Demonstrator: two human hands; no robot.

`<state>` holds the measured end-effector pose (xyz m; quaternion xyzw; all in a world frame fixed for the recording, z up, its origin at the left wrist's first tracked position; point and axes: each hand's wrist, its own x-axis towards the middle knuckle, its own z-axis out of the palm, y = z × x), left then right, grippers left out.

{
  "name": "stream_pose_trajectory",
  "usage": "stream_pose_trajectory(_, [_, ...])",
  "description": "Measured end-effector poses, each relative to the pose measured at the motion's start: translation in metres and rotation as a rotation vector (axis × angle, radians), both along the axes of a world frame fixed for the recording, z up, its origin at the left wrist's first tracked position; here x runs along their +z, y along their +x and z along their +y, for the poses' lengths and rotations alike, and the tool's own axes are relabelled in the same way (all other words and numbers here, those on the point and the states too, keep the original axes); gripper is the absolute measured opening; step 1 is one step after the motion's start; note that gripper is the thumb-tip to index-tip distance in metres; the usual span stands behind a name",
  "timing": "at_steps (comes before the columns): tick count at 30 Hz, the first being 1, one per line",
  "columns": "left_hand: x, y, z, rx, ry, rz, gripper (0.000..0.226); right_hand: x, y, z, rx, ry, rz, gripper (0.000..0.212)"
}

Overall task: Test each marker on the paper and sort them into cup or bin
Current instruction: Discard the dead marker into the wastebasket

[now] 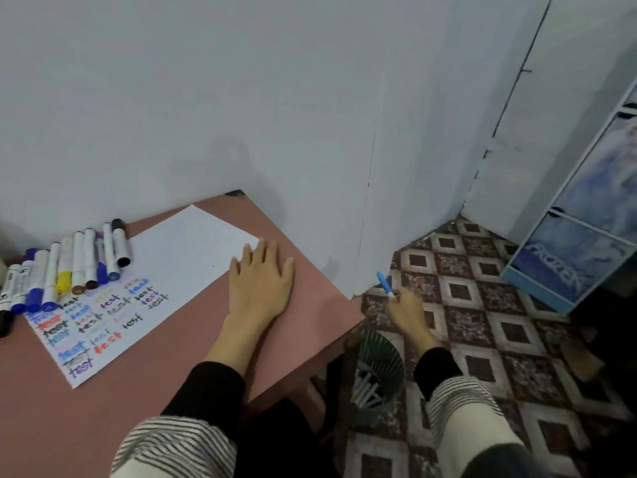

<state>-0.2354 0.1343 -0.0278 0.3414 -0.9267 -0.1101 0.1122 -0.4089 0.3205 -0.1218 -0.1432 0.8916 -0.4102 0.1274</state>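
We see a pink table (303, 305); white paper (179, 257) with multicoloured "test" scrawls; a blue-capped marker (385, 285); brown diamond-patterned floor (482, 305); striped sleeves (458, 395).

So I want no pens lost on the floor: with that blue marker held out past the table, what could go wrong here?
The right hand pinches the blue marker beyond the mesh bin, over bare floor; released there, it would likely miss. The left hand rests flat at the paper corner, so shifting it might drag the sheet. The marker row could roll.

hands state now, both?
Left hand: open, flat on the table, fingertips on the paper.
Right hand: holding a blue marker.
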Motion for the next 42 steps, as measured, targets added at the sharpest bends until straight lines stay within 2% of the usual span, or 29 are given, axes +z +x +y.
stream_pose_trajectory(3, [0.001, 0.002, -0.001, -0.005, -0.015, -0.011, 0.060, -0.036, 0.001, 0.007, 0.006, 0.071, -0.118, 0.013])
stream_pose_trajectory(8, [-0.001, 0.002, -0.001, 0.005, -0.024, -0.014, 0.060, -0.080, 0.003, 0.014, -0.008, 0.170, -0.213, 0.018])
stream_pose_trajectory(14, [-0.001, 0.000, -0.001, 0.017, -0.031, -0.010, 0.059, -0.087, 0.005, 0.019, -0.039, 0.135, -0.330, 0.034])
stream_pose_trajectory(20, [0.000, -0.001, 0.000, 0.040, -0.028, -0.030, 0.059, -0.080, 0.004, 0.018, -0.046, 0.051, -0.304, 0.041])
stream_pose_trajectory(26, [0.001, -0.002, 0.003, 0.076, 0.017, 0.032, 0.052, -0.035, 0.007, -0.004, -0.032, -0.170, -0.197, 0.033])
stream_pose_trajectory(30, [0.006, 0.009, -0.003, 0.135, 0.085, 0.318, 0.036, 0.031, 0.013, -0.036, 0.064, -0.297, -0.035, 0.026])
stream_pose_trajectory(34, [0.021, 0.031, -0.013, 0.157, 0.177, 0.460, 0.054, 0.094, 0.029, -0.072, 0.210, -0.371, 0.110, 0.023])
stream_pose_trajectory(39, [0.027, 0.063, -0.042, 0.278, 0.153, 0.372, 0.046, 0.131, 0.072, -0.124, 0.402, -0.376, 0.145, 0.027])
stream_pose_trajectory(42, [0.024, 0.085, -0.059, 0.374, 0.155, 0.281, 0.052, 0.131, 0.102, -0.153, 0.499, -0.309, 0.133, 0.032])
